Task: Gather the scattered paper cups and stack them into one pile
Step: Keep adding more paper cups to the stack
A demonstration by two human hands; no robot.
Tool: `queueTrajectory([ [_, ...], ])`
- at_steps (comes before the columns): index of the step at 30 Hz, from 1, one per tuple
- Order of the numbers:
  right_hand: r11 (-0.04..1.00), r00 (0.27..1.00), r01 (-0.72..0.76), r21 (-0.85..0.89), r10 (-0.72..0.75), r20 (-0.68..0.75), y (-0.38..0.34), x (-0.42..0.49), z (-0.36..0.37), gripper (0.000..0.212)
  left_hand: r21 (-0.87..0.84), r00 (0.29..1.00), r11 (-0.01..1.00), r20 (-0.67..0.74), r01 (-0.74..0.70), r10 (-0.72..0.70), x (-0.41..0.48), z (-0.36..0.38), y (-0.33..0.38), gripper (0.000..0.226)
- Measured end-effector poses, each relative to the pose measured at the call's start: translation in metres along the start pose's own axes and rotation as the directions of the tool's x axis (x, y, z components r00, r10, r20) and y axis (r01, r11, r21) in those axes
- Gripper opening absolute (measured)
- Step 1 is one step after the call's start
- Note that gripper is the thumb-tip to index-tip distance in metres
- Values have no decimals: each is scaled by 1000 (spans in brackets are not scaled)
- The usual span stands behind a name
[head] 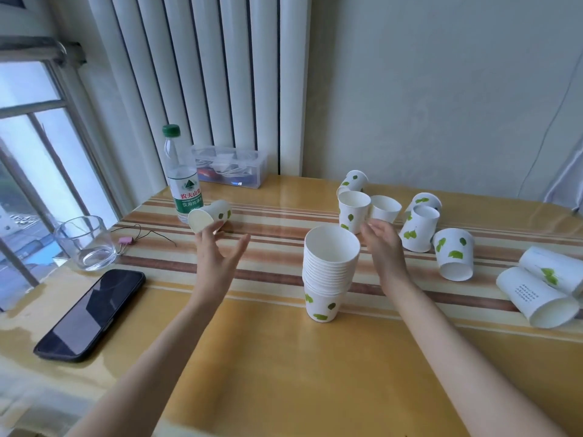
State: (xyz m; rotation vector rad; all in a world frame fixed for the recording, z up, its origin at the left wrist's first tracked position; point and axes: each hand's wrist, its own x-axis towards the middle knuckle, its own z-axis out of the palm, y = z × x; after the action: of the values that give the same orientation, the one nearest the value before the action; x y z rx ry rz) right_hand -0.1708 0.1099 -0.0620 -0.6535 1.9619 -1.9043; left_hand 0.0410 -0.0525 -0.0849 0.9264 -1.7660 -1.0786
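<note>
A pile of several nested white paper cups with green leaf prints (328, 272) stands upright mid-table. My left hand (217, 253) is open to the left of the pile, its fingertips just below a cup lying on its side (209, 216). My right hand (385, 247) is open to the right of the pile, fingers close to an upright cup (352, 211) and another cup (385, 208) behind it. Several more cups lie or stand scattered to the right, among them a tilted one (419, 228), an overturned one (454, 253) and two on their sides (536, 298).
A water bottle with a green cap (183, 178) stands behind the left cup. A glass (85, 242), a black phone (91, 313) and a thin cable lie at the left. A clear plastic box (230, 167) sits by the radiator. The striped tablecloth (284, 357) covers the table.
</note>
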Motion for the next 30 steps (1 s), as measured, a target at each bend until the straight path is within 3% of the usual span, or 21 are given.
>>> queueTrajectory([
  [3, 991, 997, -54, -121, 47, -64, 19, 26, 10, 30, 98, 980, 985, -156, 141, -124, 41, -3, -14, 83],
  [7, 960, 989, -34, -278, -8, -147, 41, 62, 25, 70, 135, 962, 964, -184, 230, -204, 80, 4, -34, 104],
  [14, 950, 976, 22, -312, -89, -201, 50, 96, 43, 83, 123, 922, 935, -250, 332, -295, 114, 13, -55, 104],
  [22, 938, 975, 66, -340, -133, -178, 55, 111, 37, 74, 84, 934, 953, -239, 291, -265, 102, 6, -53, 83],
  [26, 979, 981, 2, -203, -42, -189, 44, 113, 43, 84, 57, 969, 976, -146, 211, -201, 75, 6, -35, 80],
  [30, 978, 987, -17, -207, -17, -159, 37, 113, 43, 72, 41, 995, 995, -49, 93, -91, 58, -1, -14, 80],
])
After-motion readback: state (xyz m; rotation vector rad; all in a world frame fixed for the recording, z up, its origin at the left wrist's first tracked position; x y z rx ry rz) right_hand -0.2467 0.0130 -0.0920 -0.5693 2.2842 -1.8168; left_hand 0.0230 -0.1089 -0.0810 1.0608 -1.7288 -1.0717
